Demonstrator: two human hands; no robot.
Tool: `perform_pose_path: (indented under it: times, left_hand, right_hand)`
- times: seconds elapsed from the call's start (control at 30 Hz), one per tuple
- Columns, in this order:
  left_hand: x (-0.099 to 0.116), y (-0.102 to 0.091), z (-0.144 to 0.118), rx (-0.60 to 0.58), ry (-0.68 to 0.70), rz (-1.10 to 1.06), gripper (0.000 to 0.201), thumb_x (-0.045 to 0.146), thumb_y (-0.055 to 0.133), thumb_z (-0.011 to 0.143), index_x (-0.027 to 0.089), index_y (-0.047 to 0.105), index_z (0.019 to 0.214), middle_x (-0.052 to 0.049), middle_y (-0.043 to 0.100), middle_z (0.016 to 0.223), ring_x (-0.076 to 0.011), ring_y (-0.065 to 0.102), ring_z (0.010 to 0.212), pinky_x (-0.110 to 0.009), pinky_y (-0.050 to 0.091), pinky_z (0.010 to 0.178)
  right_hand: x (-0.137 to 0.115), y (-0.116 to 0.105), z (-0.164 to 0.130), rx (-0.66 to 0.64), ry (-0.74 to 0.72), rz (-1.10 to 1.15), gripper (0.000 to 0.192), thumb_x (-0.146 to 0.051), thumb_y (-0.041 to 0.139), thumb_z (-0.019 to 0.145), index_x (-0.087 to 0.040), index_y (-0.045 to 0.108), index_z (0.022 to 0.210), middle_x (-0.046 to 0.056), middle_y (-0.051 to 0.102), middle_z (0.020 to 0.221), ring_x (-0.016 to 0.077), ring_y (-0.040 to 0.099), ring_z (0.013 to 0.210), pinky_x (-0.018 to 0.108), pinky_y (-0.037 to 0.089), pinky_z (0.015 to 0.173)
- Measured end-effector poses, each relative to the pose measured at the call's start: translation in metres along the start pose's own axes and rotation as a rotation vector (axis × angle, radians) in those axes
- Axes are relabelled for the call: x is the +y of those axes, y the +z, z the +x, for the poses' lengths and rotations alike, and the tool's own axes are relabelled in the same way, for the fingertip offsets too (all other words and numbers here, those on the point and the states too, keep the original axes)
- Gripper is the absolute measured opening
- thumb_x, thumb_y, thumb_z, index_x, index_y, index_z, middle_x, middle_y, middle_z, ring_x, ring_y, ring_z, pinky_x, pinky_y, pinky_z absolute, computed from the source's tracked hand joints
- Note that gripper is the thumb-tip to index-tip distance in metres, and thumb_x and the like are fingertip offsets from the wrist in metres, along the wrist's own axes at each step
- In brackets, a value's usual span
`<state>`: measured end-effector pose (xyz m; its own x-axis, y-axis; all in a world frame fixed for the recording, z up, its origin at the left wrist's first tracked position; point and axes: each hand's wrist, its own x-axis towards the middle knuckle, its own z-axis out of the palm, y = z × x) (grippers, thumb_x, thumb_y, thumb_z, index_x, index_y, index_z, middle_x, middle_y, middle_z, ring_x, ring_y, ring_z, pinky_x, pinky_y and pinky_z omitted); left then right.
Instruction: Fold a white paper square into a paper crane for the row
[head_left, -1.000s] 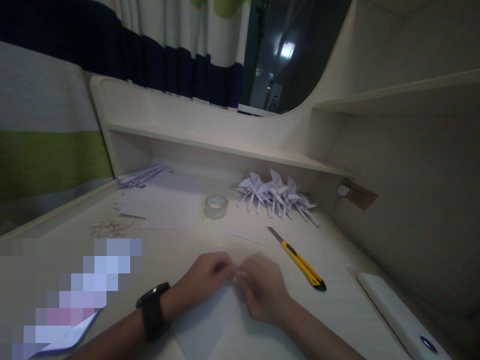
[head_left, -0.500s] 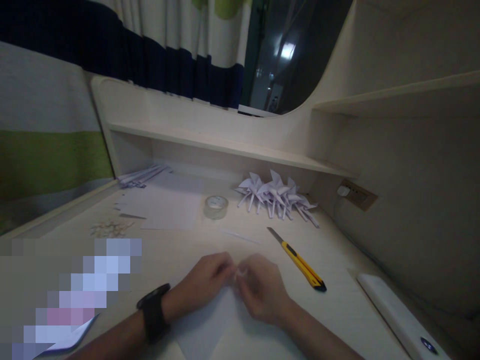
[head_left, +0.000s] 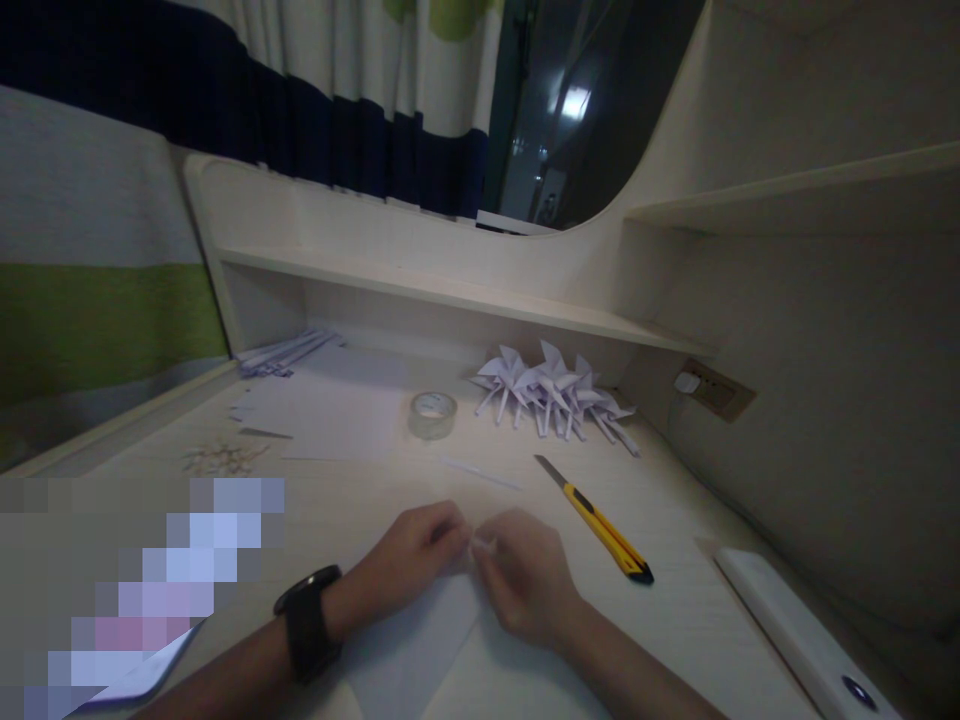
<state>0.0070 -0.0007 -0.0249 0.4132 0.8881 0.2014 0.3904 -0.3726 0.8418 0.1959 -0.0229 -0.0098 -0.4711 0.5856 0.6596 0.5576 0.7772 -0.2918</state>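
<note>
Pinched at bottom centre, the paper (head_left: 420, 650) has its top end between the fingertips of the left hand (head_left: 424, 545) and right hand (head_left: 529, 575), the contact partly blurred. At lower left, a pixelated device (head_left: 142, 685) runs off the frame. Above it, sticks (head_left: 223, 457) lie inside the desk's raised edge (head_left: 124, 418); strips (head_left: 291, 355) and sheets (head_left: 341, 410) sit farther back, below the shelf (head_left: 450, 290). Tape (head_left: 433, 418) lies mid-frame, a sliver (head_left: 481, 472) between it and the hands. Pinwheels (head_left: 551, 388) are heaped right of centre. A span of desk (head_left: 664, 625) separates the right hand from the cutter (head_left: 600, 525) and continues to the white case (head_left: 795, 625) at lower right.
</note>
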Motion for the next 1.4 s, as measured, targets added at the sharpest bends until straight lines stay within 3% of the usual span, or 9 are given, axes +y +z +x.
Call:
perform_pose_path:
  times: [0.2,0.47,0.6,0.73,0.83,0.93,1.1,1.27,1.4]
  left_hand:
    - [0.002,0.001,-0.002,-0.015,-0.024,-0.028,0.024,0.033,0.044,0.086,0.018,0.051,0.069,0.002,0.054,0.066,-0.0139,0.048,0.064,-0.024,0.035,0.059]
    - [0.003,0.004,-0.001,-0.014,-0.031,0.05,0.029,0.036,0.036,0.091,0.019,0.048,0.071,0.002,0.052,0.066,-0.0134,0.048,0.063,-0.024,0.035,0.059]
    - [0.015,-0.022,-0.003,0.034,-0.026,0.286,0.031,0.038,0.034,0.094,0.019,0.049,0.074,0.0,0.056,0.071,-0.0158,0.053,0.068,-0.026,0.035,0.061]
    - [0.022,-0.06,-0.031,0.138,-0.127,0.727,0.033,0.041,0.033,0.094,0.019,0.051,0.077,-0.005,0.058,0.077,-0.0196,0.053,0.068,-0.03,0.034,0.062]
    - [0.023,-0.076,-0.062,0.094,-0.245,0.85,0.034,0.042,0.033,0.093,0.018,0.053,0.079,-0.009,0.059,0.082,-0.0229,0.055,0.073,-0.033,0.037,0.066]
    - [0.024,-0.079,-0.083,0.011,-0.312,0.836,0.032,0.044,0.04,0.088,0.016,0.054,0.082,-0.012,0.06,0.089,-0.0252,0.055,0.077,-0.036,0.039,0.07]
    - [0.029,-0.079,-0.084,-0.036,-0.379,0.749,0.023,0.04,0.051,0.078,0.017,0.054,0.079,-0.011,0.06,0.089,-0.0245,0.054,0.079,-0.034,0.039,0.07]
    - [0.026,-0.086,-0.075,-0.056,-0.42,0.677,0.026,0.043,0.061,0.067,0.019,0.055,0.074,-0.006,0.062,0.082,-0.022,0.055,0.074,-0.03,0.037,0.064]
    - [0.023,-0.087,-0.073,-0.048,-0.383,0.681,0.027,0.042,0.061,0.067,0.019,0.057,0.079,-0.007,0.063,0.089,-0.0224,0.057,0.078,-0.03,0.039,0.067]
  right_hand:
    - [0.0,0.0,0.0,-0.011,-0.008,0.046,0.007,-0.019,0.05,0.079,-0.019,0.055,0.085,0.004,0.059,0.073,0.0174,0.054,0.068,0.029,0.04,0.061]
    - [0.008,0.005,-0.001,-0.104,0.127,0.113,0.006,-0.021,0.052,0.082,-0.019,0.057,0.08,0.001,0.058,0.067,0.0139,0.052,0.062,0.025,0.039,0.06]
    - [0.009,0.006,0.0,-0.109,0.177,0.141,0.009,-0.022,0.053,0.084,-0.019,0.06,0.078,0.001,0.06,0.067,0.0138,0.054,0.062,0.024,0.039,0.059]
    - [0.008,0.007,0.001,-0.095,0.236,0.199,0.013,-0.024,0.052,0.085,-0.018,0.062,0.077,0.002,0.063,0.068,0.0142,0.057,0.061,0.024,0.042,0.059]
    - [0.007,0.008,0.001,-0.074,0.274,0.244,0.015,-0.025,0.052,0.085,-0.018,0.062,0.076,0.003,0.064,0.068,0.0143,0.057,0.059,0.024,0.043,0.057]
    - [0.005,0.01,0.0,-0.036,0.287,0.256,0.015,-0.025,0.052,0.085,-0.018,0.062,0.076,0.003,0.063,0.067,0.0145,0.057,0.058,0.025,0.044,0.056]
    - [0.005,0.013,-0.002,0.025,0.204,0.203,0.011,-0.024,0.053,0.084,-0.019,0.062,0.079,0.004,0.066,0.072,0.0148,0.059,0.059,0.026,0.047,0.056]
    - [0.005,0.012,-0.004,0.068,0.036,0.19,0.006,-0.021,0.054,0.083,-0.021,0.059,0.085,0.01,0.066,0.11,0.0213,0.063,0.094,0.033,0.052,0.077]
    - [0.004,0.014,-0.008,0.04,-0.05,0.193,0.008,-0.02,0.054,0.084,-0.021,0.059,0.091,0.009,0.068,0.107,0.02,0.066,0.09,0.034,0.053,0.08]
